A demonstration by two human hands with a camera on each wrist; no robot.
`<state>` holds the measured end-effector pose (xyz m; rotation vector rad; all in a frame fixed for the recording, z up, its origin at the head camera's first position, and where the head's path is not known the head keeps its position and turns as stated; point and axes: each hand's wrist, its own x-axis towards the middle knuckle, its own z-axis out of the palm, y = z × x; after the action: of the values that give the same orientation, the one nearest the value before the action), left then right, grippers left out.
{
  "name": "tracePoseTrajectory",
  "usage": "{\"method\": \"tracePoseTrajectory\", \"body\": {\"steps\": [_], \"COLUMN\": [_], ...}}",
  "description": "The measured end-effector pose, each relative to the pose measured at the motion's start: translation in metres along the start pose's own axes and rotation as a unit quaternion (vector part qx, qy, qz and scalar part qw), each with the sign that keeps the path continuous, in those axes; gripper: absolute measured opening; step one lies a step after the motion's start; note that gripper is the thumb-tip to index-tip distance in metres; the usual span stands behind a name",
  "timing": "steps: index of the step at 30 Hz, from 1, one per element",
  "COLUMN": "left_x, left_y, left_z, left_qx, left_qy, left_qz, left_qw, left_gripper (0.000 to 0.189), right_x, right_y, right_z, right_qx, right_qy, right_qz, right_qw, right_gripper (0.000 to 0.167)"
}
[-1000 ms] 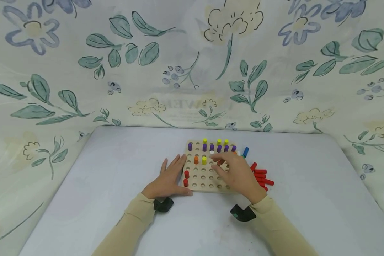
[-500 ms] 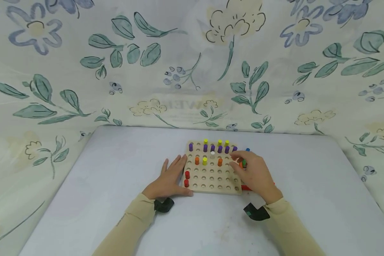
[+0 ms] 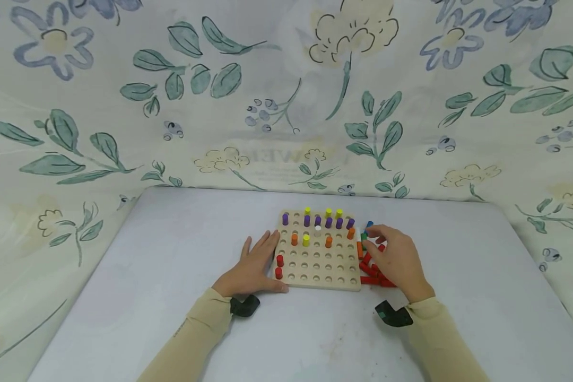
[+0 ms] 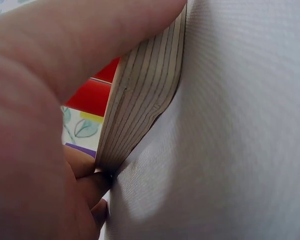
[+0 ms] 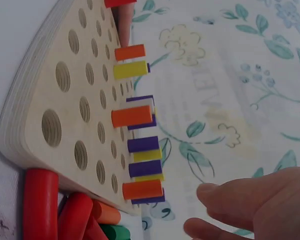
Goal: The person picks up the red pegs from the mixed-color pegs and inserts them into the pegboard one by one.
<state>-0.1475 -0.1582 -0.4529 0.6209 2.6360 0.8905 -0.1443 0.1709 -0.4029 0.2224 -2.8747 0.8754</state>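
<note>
On the white counter [image 3: 172, 233], your square pale-wood pegboard [image 3: 310, 271] lies part-filled, near holes mostly bare, red cylindrical pegs [image 3: 371, 280] loose alongside, your left grip [image 3: 249, 270] spread against its edge, your right grip [image 3: 400, 261] parted, empty.

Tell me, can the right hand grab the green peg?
Probably yes: the right hand looks empty, its fingers are close to the green peg, and nothing seems in between.

A pale sheet [image 3: 286, 69] printed with green leaves [image 3: 185, 40], blue blossoms [image 3: 54, 41] and cream flowers [image 3: 354, 26] rises behind and along both sides of a white table [image 3: 196, 228]. Soft light falls evenly, and faint brownish smudges [image 3: 333, 347] mark the table's near part.
</note>
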Motion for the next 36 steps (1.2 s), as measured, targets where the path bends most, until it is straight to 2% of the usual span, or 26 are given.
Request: {"method": "tracePoseTrajectory", "body": {"steps": [16,29,36], "left_x": [-0.002,0.000,-0.001], "left_y": [-0.001,0.001,0.002], "left_z": [0.001,0.001,-0.001], "left_qx": [0.002,0.004,0.004], "left_qy": [-0.002,-0.004,-0.003], "left_qz": [-0.001,0.000,-0.005], "left_qw": [1.0000,1.0000,1.0000], "left_gripper": [0.125,0.124,0.124], "right_x": [0.003,0.008,0.008], "right_y": [0.011,0.025,0.028], "right_z": [0.006,0.010,0.011], "right_qx": [-0.022,-0.061,-0.090], "right_qy": [-0.016,-0.055,-0.064], "right_qz": [0.085,0.161,0.163], "right_qw": [0.9960,0.9835,0.9803], "right_gripper": [0.038,0.048,0.049]}}
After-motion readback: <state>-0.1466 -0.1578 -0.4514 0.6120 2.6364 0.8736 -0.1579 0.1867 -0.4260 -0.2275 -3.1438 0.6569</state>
